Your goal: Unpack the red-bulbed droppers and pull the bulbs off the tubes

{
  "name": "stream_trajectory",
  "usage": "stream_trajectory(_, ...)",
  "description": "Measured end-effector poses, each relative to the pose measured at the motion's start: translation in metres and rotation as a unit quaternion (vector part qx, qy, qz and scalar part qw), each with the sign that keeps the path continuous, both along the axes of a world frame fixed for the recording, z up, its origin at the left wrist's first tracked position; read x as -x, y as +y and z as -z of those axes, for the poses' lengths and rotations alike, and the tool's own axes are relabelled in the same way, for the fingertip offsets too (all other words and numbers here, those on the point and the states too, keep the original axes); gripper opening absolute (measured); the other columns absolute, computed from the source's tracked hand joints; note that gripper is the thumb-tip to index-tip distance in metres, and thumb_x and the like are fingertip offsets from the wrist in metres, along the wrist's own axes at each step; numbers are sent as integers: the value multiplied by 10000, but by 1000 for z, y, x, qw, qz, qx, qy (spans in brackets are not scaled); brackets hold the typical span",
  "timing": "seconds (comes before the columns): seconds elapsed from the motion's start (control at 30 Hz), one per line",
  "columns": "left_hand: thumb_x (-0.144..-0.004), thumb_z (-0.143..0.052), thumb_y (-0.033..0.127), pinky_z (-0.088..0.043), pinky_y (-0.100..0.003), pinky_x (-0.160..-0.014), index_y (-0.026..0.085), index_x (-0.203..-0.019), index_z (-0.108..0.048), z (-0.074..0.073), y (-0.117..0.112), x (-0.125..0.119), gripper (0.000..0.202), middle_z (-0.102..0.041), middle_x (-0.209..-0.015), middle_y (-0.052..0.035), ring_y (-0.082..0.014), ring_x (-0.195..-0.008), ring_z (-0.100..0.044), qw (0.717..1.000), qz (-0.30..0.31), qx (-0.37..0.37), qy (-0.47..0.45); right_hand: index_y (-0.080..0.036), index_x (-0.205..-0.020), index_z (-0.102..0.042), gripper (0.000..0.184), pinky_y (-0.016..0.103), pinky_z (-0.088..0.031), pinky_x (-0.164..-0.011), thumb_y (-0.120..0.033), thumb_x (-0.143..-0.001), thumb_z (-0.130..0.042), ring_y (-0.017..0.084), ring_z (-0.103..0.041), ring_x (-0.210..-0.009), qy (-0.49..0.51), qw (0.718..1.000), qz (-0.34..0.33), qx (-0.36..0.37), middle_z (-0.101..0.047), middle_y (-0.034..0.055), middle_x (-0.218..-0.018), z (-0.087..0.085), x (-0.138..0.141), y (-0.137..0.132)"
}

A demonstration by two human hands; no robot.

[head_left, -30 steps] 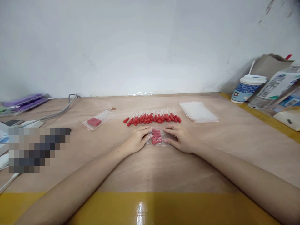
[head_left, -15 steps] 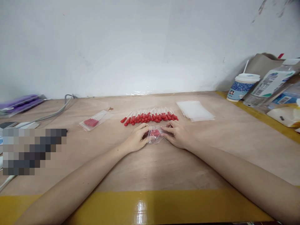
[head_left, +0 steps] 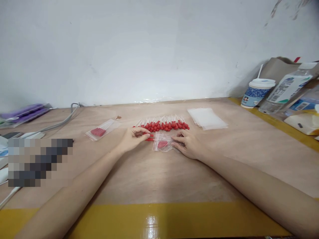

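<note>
My left hand pinches a few red-tipped sticks at the left, open-looking end of a small transparent zip bag. Red tips show inside that bag too. My right hand grips the bag's right side between thumb and fingers; part of the bag is hidden behind them. Just beyond both hands lies a row of white sticks with red tips, tips facing me. A filled zip bag with red tips inside rests left of my left hand.
A stack of flat bags lies at the right back. Further right stand a paper cup and a tilted bottle. Purple packets and a grey cable are at left. Yellow tape runs along the front edge.
My left hand has moved left off the bag and now holds a few red-tipped sticks at its end. My right hand stays on the bag.
</note>
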State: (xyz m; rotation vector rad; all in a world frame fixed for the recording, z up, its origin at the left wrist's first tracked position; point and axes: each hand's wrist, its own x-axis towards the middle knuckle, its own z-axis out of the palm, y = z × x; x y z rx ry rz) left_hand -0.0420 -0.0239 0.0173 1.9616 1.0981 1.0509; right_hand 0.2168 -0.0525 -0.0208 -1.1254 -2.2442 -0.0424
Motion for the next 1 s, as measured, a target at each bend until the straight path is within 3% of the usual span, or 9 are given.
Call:
stream_trajectory(0.23,-693,-675,350,-494,-338,-841,158,-976,-640,0,2,15,344,-640,-1015,-93,-202,-938,-606,983,118,-46,129,-191,-1063,-643,336,366,-444,-777,-389,-857,-465,197,-529,-842,-2,1000,1,8,-557,93,-900,-1,0,-1)
stream_trajectory(0.4,-766,-606,315,-491,-339,-845,169,-1024,-599,6,0,19,296,-640,-1011,-75,-187,-925,-605,972,105,-118,177,-196,-1055,-644,325,369,-445,-787,-381,-860,-463,199,-525,-860,-3,1000,-4,8,-554,97,-922,-1,0,-2)
stream_trajectory(0.5,-784,-583,297,-502,-323,-811,165,-986,-603,11,-2,15,243,-628,-967,-74,-169,-888,-602,972,83,-163,150,-196,-1058,-641,317,370,-444,-792,-372,-858,-471,198,-527,-857,0,1000,-5,12,-556,96,-918,-3,-1,-3)
stream_trajectory(0.57,-772,-593,304,-519,-300,-773,160,-964,-608,11,-5,11,240,-616,-970,-83,-163,-885,-602,981,83,-146,102,-193,-1064,-639,319,368,-444,-793,-372,-856,-475,196,-530,-856,1,1000,-3,16,-557,94,-914,-3,-1,-4)
stream_trajectory(0.7,-678,-678,342,-542,-298,-737,158,-856,-651,-8,-6,18,257,-647,-929,-88,-175,-819,-632,994,71,-69,43,-194,-1061,-639,317,365,-447,-787,-371,-855,-477,192,-529,-853,4,1000,-2,15,-556,92,-915,-4,-2,-5)
stream_trajectory(0.77,-622,-721,344,-538,-334,-785,170,-863,-670,-25,-3,35,302,-667,-941,-86,-196,-828,-647,998,46,-16,37,-200,-1055,-641,309,370,-448,-794,-370,-855,-479,192,-528,-856,8,1000,-6,13,-558,91,-920,-4,-2,-4)
stream_trajectory(0.87,-484,-791,332,-534,-373,-804,173,-784,-681,-48,6,67,357,-691,-845,-77,-224,-812,-655,998,-57,-3,1,-209,-1055,-641,303,373,-450,-793,-370,-852,-485,195,-528,-861,13,1000,-11,14,-559,89,-917,-2,-2,-4)
stream_trajectory(0.93,-493,-785,322,-534,-386,-800,182,-794,-665,-54,13,79,353,-694,-844,-66,-233,-842,-653,984,-160,-44,-65,-211,-1061,-639,308,372,-452,-789,-374,-853,-483,196,-527,-862,15,1000,-10,16,-558,89,-915,-1,-2,-3)
stream_trajectory(1.0,-538,-761,309,-530,-381,-807,177,-845,-653,-49,21,78,351,-692,-873,-63,-226,-864,-650,959,-249,-88,-107,-210,-1061,-640,315,370,-452,-786,-382,-855,-476,195,-526,-858,15,1000,-10,16,-556,89,-915,-1,-2,-3)
